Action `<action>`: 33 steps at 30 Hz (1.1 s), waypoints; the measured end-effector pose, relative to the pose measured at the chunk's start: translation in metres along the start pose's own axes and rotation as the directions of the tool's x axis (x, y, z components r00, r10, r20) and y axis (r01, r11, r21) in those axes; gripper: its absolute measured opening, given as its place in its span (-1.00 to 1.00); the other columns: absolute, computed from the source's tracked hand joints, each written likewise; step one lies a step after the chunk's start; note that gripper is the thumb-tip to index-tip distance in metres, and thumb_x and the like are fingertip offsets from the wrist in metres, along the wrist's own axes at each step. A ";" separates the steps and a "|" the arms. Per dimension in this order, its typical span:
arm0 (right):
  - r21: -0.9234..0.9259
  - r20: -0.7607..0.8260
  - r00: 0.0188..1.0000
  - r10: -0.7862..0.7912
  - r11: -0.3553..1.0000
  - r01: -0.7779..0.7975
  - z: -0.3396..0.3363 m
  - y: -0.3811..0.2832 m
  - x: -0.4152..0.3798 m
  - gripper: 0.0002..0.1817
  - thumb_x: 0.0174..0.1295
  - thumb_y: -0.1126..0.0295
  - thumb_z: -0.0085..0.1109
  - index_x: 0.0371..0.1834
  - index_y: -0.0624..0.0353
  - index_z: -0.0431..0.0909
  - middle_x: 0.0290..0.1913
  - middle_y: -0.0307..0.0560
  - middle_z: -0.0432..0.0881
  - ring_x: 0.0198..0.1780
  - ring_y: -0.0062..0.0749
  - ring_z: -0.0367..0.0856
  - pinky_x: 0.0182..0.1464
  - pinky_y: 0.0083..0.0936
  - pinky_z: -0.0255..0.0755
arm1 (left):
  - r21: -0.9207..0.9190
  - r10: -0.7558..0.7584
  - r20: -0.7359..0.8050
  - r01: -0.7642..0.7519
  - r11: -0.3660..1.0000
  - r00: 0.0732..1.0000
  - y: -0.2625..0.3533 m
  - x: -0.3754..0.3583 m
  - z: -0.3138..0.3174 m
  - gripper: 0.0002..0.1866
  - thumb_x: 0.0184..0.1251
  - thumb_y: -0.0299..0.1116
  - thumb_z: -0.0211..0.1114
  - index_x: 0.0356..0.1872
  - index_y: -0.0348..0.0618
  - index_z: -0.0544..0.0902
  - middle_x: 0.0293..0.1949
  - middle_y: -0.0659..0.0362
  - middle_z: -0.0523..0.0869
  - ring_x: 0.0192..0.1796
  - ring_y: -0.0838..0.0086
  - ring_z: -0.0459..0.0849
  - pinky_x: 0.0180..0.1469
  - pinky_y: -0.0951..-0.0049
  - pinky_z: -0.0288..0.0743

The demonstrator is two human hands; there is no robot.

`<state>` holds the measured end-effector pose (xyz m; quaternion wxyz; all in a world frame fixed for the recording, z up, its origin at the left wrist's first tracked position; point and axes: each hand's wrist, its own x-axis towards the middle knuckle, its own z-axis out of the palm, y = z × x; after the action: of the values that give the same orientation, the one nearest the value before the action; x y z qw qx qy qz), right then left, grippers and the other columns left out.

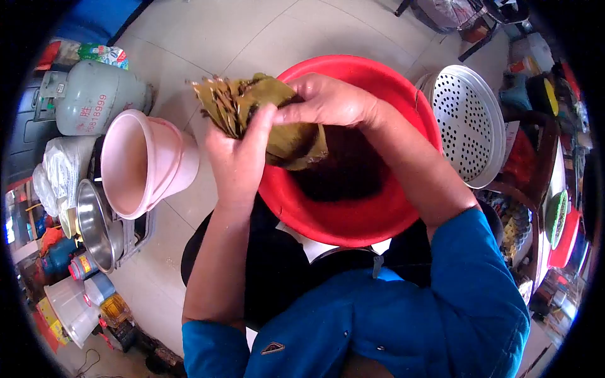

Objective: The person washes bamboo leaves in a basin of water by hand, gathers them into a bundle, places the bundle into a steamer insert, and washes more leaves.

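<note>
A thick stack of broad olive-green leaves (252, 94), with bunched stems at its left end, is held above the left side of a red plastic basin (353, 230). My left hand (238, 154) grips the stack from below, thumb up along its front. From the right, my right hand (324, 99) pinches the upper edge of the leaves between thumb and fingers. Dark contents (343, 179) lie in the bottom of the basin; I cannot make out what they are. The basin stands between my knees.
To the left are a pink bucket (183, 167), a grey gas cylinder (101, 101) and a steel bowl (94, 227). A white perforated steamer tray (466, 126) stands beside the basin on the right. Bottles and a clear plastic tub (72, 309) sit at the lower left on tiled floor.
</note>
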<state>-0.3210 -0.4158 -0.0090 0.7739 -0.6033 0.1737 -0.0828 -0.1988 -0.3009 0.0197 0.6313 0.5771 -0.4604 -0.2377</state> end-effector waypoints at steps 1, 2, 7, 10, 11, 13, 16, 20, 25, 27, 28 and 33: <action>-0.120 -0.032 0.999 -0.041 0.992 0.037 0.004 0.002 -0.001 -0.67 0.16 0.24 0.19 -0.15 0.27 0.55 -0.30 -0.24 0.63 -0.28 -0.60 0.54 -0.14 -0.55 0.45 | -0.115 -0.078 -0.089 0.067 0.991 0.993 -0.002 -0.003 0.004 -0.81 0.22 -0.47 0.22 -0.17 -0.34 0.55 -0.22 0.21 0.63 -0.20 0.59 0.54 -0.08 0.57 0.39; -0.241 -0.059 0.994 -0.089 0.968 0.072 0.006 0.004 -0.001 -0.68 0.12 0.25 0.25 -0.17 0.27 0.56 -0.32 -0.24 0.63 -0.28 -0.62 0.53 -0.14 -0.56 0.45 | -0.118 -0.079 -0.087 0.069 0.991 0.993 -0.003 -0.004 0.004 -0.81 0.22 -0.47 0.22 -0.17 -0.34 0.55 -0.22 0.21 0.63 -0.20 0.59 0.54 -0.08 0.57 0.39; -0.189 -0.063 0.997 0.040 0.981 -0.051 -0.016 0.132 -0.005 -0.78 0.06 0.44 0.27 -0.21 0.24 0.60 -0.31 -0.28 0.64 -0.29 -0.60 0.55 -0.15 -0.53 0.47 | -0.177 -0.127 -0.204 0.091 0.980 0.971 -0.007 0.001 -0.006 -0.83 0.24 -0.48 0.20 -0.19 -0.34 0.56 -0.22 0.20 0.62 -0.20 0.61 0.54 -0.10 0.58 0.39; -0.464 -0.042 0.961 0.274 0.846 -0.261 -0.055 0.216 -0.022 -0.78 -0.03 0.38 0.31 -0.31 0.22 0.63 -0.37 -0.15 0.65 -0.35 -0.41 0.61 -0.23 -0.42 0.49 | -0.183 -0.156 -0.220 0.116 0.976 0.963 0.008 0.004 -0.010 -0.84 0.26 -0.48 0.18 -0.19 -0.34 0.56 -0.23 0.19 0.62 -0.21 0.59 0.54 -0.10 0.57 0.41; -0.461 -0.039 0.960 0.277 0.847 -0.263 -0.063 0.213 -0.022 -0.78 -0.03 0.38 0.31 -0.31 0.22 0.63 -0.37 -0.15 0.65 -0.35 -0.41 0.61 -0.23 -0.42 0.49 | -0.215 -0.185 -0.232 0.135 0.967 0.955 0.010 0.005 -0.012 -0.84 0.26 -0.49 0.17 -0.19 -0.35 0.56 -0.22 0.18 0.62 -0.21 0.58 0.54 -0.10 0.57 0.41; -0.683 -0.329 0.896 0.297 0.581 -0.443 -0.076 0.201 -0.020 -0.59 -0.11 0.24 0.35 -0.17 0.18 0.58 -0.23 0.01 0.63 -0.20 -0.21 0.61 -0.10 -0.32 0.47 | -0.253 -0.233 -0.241 0.171 0.952 0.942 0.014 0.004 -0.017 -0.83 0.27 -0.50 0.16 -0.17 -0.37 0.54 -0.21 0.17 0.62 -0.20 0.56 0.55 -0.09 0.56 0.42; -0.767 -0.614 0.695 -0.375 0.490 -0.414 -0.082 0.232 0.002 -0.39 -0.14 0.13 0.36 0.00 0.18 0.47 -0.04 0.14 0.54 -0.01 -0.06 0.51 0.06 -0.25 0.38 | -0.232 -0.258 -0.195 0.211 0.950 0.946 0.015 0.003 -0.019 -0.82 0.27 -0.50 0.16 -0.15 -0.37 0.54 -0.20 0.17 0.62 -0.18 0.55 0.55 -0.07 0.56 0.41; -0.722 -0.600 0.798 -0.060 0.471 -0.507 -0.058 0.229 0.020 -0.23 -0.17 0.07 0.37 0.13 0.20 0.35 0.08 0.21 0.44 0.11 0.00 0.41 0.16 -0.23 0.29 | -0.118 -0.192 -0.185 0.173 0.978 0.964 0.006 0.005 -0.021 -0.80 0.26 -0.49 0.17 -0.13 -0.36 0.53 -0.18 0.16 0.61 -0.15 0.55 0.54 -0.03 0.54 0.39; -0.060 -0.504 0.826 0.251 0.944 -0.323 -0.088 0.242 0.000 -0.38 -0.02 0.19 0.30 0.11 0.22 0.38 0.00 0.03 0.52 0.01 -0.22 0.49 0.10 -0.32 0.33 | -0.115 -0.218 -0.179 0.200 0.973 0.959 0.004 0.009 -0.024 -0.79 0.25 -0.49 0.18 -0.13 -0.36 0.52 -0.18 0.16 0.61 -0.15 0.55 0.54 -0.03 0.54 0.39; 0.068 -0.495 0.824 0.277 0.957 -0.281 -0.091 0.252 -0.010 -0.41 0.00 0.22 0.28 0.12 0.22 0.38 0.00 -0.01 0.53 0.00 -0.28 0.49 0.09 -0.35 0.33 | -0.130 -0.228 -0.163 0.208 0.969 0.960 0.004 0.009 -0.020 -0.79 0.25 -0.49 0.18 -0.12 -0.36 0.52 -0.18 0.16 0.61 -0.15 0.55 0.54 -0.03 0.54 0.39; 0.195 -0.485 0.824 0.293 0.955 -0.225 -0.094 0.261 -0.012 -0.43 0.03 0.25 0.26 0.12 0.22 0.38 0.00 -0.04 0.53 -0.02 -0.33 0.49 0.08 -0.38 0.34 | -0.125 -0.245 -0.163 0.226 0.966 0.956 0.004 0.009 -0.018 -0.79 0.24 -0.50 0.19 -0.13 -0.35 0.52 -0.18 0.17 0.61 -0.15 0.56 0.54 -0.03 0.55 0.39; 0.056 -0.701 0.682 0.207 0.970 -0.236 -0.092 0.280 -0.013 -0.44 0.07 0.25 0.23 0.13 0.24 0.37 0.03 -0.01 0.51 0.01 -0.30 0.48 0.07 -0.37 0.34 | -0.069 -0.186 -0.136 0.178 0.982 0.973 -0.004 0.010 -0.016 -0.81 0.21 -0.53 0.21 -0.16 -0.31 0.52 -0.21 0.21 0.60 -0.18 0.60 0.53 -0.07 0.57 0.39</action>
<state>-0.3899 -0.4224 -0.2955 0.6421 -0.5157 0.5277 -0.2084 -0.1797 -0.3022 0.0199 0.6539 0.6143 -0.3527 -0.2660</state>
